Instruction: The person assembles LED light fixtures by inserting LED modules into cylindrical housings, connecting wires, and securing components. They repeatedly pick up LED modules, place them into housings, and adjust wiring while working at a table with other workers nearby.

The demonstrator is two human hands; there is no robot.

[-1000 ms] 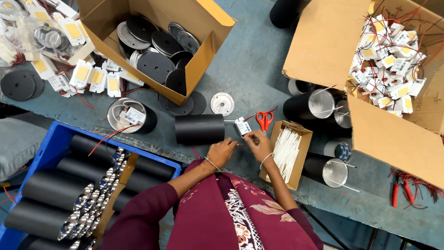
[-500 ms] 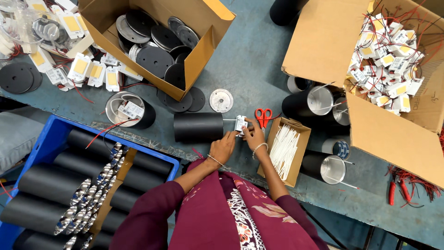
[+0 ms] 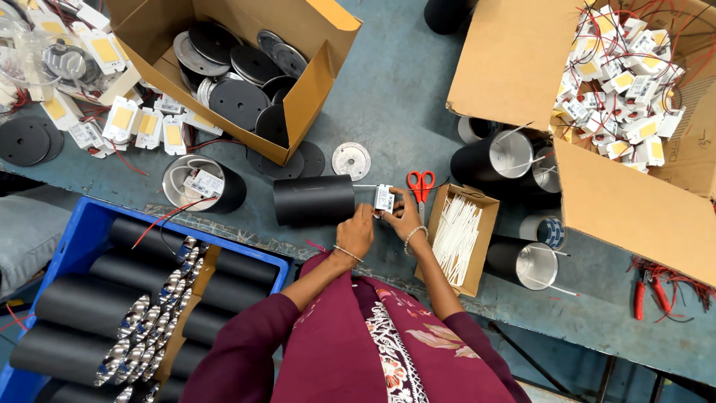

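**Small white module held at the mouth of a black cylinder**

A small white module [image 3: 384, 198] is pinched between the fingertips of the right hand [image 3: 405, 217], just beside the open right end of a black cylindrical housing [image 3: 313, 199] that lies on its side on the grey-blue table [image 3: 395, 97]. The left hand [image 3: 356, 230] is curled close beneath the module, its fingers bent in towards it; whether they grip the module or fine wires cannot be told. The housing is laid flat, seemingly so that its open end faces the hands.

Supplies are ranged within reach: red-handled scissors [image 3: 421, 181] just beyond the hands, a narrow carton of white sleeves [image 3: 456, 237] beside the right wrist, and a round silver disc [image 3: 350, 160] beyond the housing. A large cardboard box of white modules with red wires [image 3: 623, 82] is set to the right, a box of black discs [image 3: 239, 75] to the left. Finished-looking black tubes are stacked in a blue crate [image 3: 89, 224] at the near left, likely kept apart from loose parts.
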